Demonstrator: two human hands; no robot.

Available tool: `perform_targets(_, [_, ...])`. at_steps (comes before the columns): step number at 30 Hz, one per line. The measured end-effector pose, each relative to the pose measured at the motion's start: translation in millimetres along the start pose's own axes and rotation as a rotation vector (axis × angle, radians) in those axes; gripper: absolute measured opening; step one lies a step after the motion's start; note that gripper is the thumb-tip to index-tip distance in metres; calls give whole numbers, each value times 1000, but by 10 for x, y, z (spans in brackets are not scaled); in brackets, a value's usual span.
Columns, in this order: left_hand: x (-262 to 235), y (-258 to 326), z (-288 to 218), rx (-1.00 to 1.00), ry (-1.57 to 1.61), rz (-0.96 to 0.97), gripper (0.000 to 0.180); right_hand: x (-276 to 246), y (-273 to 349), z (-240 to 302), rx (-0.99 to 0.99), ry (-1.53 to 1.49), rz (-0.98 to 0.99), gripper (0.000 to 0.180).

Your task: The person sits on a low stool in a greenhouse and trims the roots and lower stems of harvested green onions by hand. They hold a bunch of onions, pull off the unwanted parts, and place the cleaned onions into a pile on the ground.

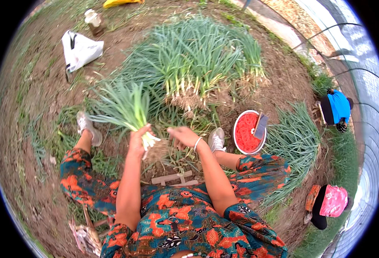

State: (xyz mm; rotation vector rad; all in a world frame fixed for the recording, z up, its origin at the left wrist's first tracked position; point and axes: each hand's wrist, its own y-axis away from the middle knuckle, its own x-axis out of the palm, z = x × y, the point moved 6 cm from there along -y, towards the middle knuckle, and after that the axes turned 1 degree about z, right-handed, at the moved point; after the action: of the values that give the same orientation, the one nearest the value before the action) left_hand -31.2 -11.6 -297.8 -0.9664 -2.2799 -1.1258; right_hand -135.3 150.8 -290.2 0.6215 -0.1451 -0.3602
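Observation:
My left hand [139, 139] is wrapped round a bunch of green onions [131, 105] just above their root ends, the long green leaves fanning away up and left. Pale stems and stringy roots stick out below that hand, toward the right. Close by on the right, my right hand [183, 137] hovers apart from the bunch, a bracelet on its wrist. Its fingers are slightly blurred, reach leftward and show nothing between them. Beyond both hands lies a large heap of green onions [198, 53], roots toward me.
Right of my foot stands a white bucket [235, 141] holding red stringy bands [245, 131] and a dark flat piece [261, 125]. More green onions [294, 139] lie farther right, near two people [339, 107]. A white bag [81, 52] and a bottle [94, 20] sit far left.

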Motion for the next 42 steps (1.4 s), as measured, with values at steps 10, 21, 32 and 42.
perform_targets(10, [-545, -324, 496, -422, -10, -115, 13, -1996, -444, 158, -113, 351, -1209, 24])
perform_targets(21, [-148, -248, 233, -287, 78, -22, 13, -912, -2, 596, -432, -15, -917, 14])
perform_targets(32, [-242, -102, 31, -132, 37, -13, 21, 217, 201, 290, -604, 850, -464, 30])
perform_targets(42, [-202, -35, -144, -41, 94, -3, 24, -122, 285, 144, -79, 711, -481, 50])
